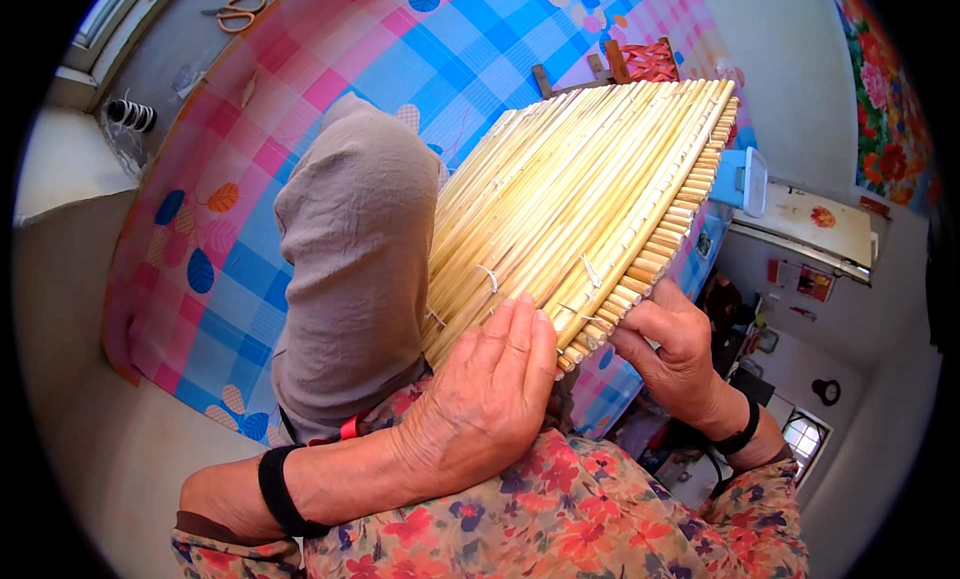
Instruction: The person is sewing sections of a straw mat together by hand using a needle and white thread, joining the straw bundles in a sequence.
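Observation:
A stiff mat of pale yellow plant stalks [570, 189], bound side by side with white thread, leans across my lap. Another layer of stalks, with cut ends showing, runs crosswise beneath along its right edge. Short white thread ends stick up near its close corner. My left hand [490, 389] lies on that corner with its fingers stretched out flat and together. At the right edge, my right hand [670, 344] grips the stalk ends between thumb and bent fingers; some of its fingertips are hidden behind the mat. My knee in grey-brown cloth [355, 229] rises left of the mat.
A plaid sheet in blue and pink [230, 249] covers the surface around me. Scissors with orange-tan handles [237, 13] and a black-and-white striped roll [132, 115] lie on the ledge at far left. Behind the mat are a red woven seat [648, 61] and a blue bin [738, 179].

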The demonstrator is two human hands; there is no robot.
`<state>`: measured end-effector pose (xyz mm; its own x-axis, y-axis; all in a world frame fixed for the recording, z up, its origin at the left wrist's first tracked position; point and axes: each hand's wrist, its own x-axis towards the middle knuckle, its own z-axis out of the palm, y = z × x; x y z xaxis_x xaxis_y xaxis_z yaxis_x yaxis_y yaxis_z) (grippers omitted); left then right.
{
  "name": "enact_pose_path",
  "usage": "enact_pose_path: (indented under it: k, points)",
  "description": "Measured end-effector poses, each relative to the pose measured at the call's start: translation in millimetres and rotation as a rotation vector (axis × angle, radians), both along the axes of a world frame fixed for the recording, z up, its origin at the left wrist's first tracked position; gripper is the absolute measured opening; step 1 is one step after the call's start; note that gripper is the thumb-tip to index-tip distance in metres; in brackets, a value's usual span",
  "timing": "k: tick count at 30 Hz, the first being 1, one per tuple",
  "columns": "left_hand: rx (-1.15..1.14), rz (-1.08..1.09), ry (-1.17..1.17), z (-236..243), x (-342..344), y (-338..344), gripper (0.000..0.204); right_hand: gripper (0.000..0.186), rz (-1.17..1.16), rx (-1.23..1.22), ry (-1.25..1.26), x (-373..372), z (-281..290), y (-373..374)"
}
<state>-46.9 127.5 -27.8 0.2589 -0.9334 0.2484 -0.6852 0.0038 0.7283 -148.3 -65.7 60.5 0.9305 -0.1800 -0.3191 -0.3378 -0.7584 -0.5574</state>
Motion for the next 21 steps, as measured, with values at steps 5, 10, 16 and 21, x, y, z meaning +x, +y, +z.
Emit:
enact_pose_path:
  k: [5, 10, 16, 21]
  points:
    - [0.055, 0.031, -0.01, 7, 1, 1, 0.056, 0.019, -0.063, 0.094, -0.056, -8, -12, 0]
    - [0.078, 0.062, -0.168, 8, 4, -4, 0.06, 0.016, -0.016, 0.049, -0.104, -6, -9, -3]
    - [0.162, 0.214, -0.146, 41, 16, -22, 0.031, 0.009, 0.139, -0.065, -0.244, 9, -17, -5]
    - [0.099, 0.325, -0.254, 28, 10, -27, 0.027, 0.016, 0.246, -0.168, -0.272, 19, -19, -11]
